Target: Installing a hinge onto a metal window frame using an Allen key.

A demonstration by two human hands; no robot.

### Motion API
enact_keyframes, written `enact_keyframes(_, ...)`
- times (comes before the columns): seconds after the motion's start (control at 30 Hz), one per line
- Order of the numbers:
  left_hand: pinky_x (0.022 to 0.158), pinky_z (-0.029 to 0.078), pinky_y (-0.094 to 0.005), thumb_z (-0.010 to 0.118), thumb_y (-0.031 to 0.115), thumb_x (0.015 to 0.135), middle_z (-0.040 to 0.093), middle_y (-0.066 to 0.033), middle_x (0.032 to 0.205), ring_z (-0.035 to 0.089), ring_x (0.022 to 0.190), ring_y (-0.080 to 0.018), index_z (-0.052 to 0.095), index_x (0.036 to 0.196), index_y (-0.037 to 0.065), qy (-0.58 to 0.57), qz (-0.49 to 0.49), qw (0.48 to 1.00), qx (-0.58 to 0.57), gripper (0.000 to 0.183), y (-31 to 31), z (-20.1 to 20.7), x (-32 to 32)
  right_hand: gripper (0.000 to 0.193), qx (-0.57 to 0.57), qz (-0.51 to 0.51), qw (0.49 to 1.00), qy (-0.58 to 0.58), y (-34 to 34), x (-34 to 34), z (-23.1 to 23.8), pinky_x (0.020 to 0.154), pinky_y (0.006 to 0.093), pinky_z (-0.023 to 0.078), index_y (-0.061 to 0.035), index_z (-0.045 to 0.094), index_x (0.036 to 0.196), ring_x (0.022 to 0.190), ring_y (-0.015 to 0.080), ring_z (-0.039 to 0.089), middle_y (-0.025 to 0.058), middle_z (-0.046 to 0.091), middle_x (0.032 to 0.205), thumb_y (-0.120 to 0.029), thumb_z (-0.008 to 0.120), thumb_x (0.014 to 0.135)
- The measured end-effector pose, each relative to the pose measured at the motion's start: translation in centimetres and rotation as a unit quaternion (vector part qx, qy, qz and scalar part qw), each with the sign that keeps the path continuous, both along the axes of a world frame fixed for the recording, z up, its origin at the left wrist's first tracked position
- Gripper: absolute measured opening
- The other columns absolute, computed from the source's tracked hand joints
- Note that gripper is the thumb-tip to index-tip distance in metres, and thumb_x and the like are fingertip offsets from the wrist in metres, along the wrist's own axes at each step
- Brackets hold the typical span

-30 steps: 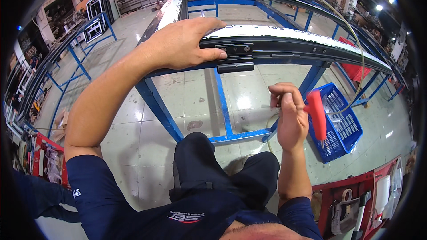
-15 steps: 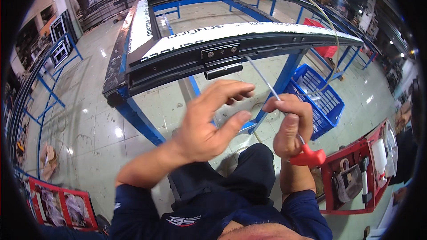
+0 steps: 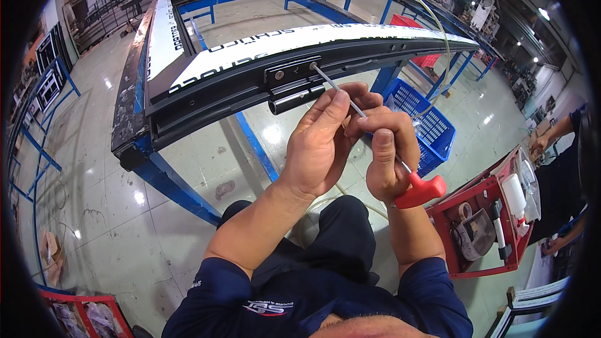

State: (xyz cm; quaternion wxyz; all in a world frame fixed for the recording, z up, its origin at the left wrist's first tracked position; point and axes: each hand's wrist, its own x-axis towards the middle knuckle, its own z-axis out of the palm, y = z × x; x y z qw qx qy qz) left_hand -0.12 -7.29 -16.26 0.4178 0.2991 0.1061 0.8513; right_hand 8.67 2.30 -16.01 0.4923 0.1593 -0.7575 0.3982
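A long-shafted T-handle hex key with a red grip runs up and leftward to a black hinge. Its tip meets the hinge's right-hand screw. The hinge is fixed on the side of a black profile frame, and its barrel hangs below the plate. My right hand is closed round the shaft just above the red grip. Higher up, my left hand pinches the shaft between thumb and fingers. White protective film covers the top of the frame.
Blue trestle legs hold up the frame. Beyond my right hand, a blue plastic crate stands on the floor. A red tool box with tape and bottles is at right, near another person's hand. Another red box sits lower left.
My left hand has closed from open onto the hex key's shaft. The tip has come up onto the hinge's right screw. The view has shifted to the right.
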Motion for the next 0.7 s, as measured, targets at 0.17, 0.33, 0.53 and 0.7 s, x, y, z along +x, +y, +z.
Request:
enact_keyframes(0.17, 0.099, 0.048, -0.0329, 0.05, 0.027, 0.108, 0.065, -0.0118, 0.116, 0.063, 0.103, -0.0168, 0.061, 0.121, 0.004, -0.022, -0.025, 0.999, 0.024, 0.029, 0.5, -0.2, -0.2, 0.027, 0.015, -0.014, 1.0, -0.021, 0.2, 0.3, 1.0, 0.074, 0.0268, 0.051, -0.0025, 0.06, 0.105, 0.078, 0.013, 0.064, 0.0079, 0.067, 0.088, -0.026, 0.047, 0.108)
enact_keyframes(0.33, 0.104, 0.05, -0.0411, 0.051, 0.032, 0.106, 0.067, -0.0081, 0.102, 0.065, 0.106, -0.0218, 0.063, 0.117, 0.009, -0.059, -0.045, 0.997, 0.038, 0.029, 1.9, -1.8, -0.5, 0.03, -0.016, -0.098, 0.992, -0.08, -0.7, 2.0, 1.8, 0.079, 0.0297, 0.054, -0.0036, 0.058, 0.122, 0.081, 0.0163, 0.067, 0.0091, 0.068, 0.097, -0.001, 0.067, 0.094)
enact_keyframes(0.53, 0.092, 0.058, -0.0399, 0.06, 0.036, 0.101, 0.066, -0.0066, 0.097, 0.066, 0.1, -0.0195, 0.064, 0.109, 0.01, -0.076, 0.008, 0.997, 0.016, 0.027, 2.1, -0.6, 0.7, 0.065, 0.202, -0.416, 0.886, -0.033, 2.1, 12.1, 3.6, 0.082, 0.0346, 0.051, -0.001, 0.049, 0.139, 0.091, 0.0215, 0.061, 0.014, 0.058, 0.12, -0.003, 0.078, 0.081)
enact_keyframes(0.7, 0.087, 0.06, -0.0364, 0.063, 0.038, 0.099, 0.066, -0.0051, 0.097, 0.066, 0.099, -0.0182, 0.064, 0.106, 0.012, -0.074, 0.006, 0.997, -0.005, 0.027, 2.1, -0.3, 0.8, 0.058, 0.6, -0.345, 0.704, -0.16, -3.1, 12.8, 10.0, 0.077, 0.0412, 0.05, 0.0028, 0.045, 0.137, 0.088, 0.0307, 0.061, 0.0145, 0.063, 0.105, -0.009, 0.071, 0.086)
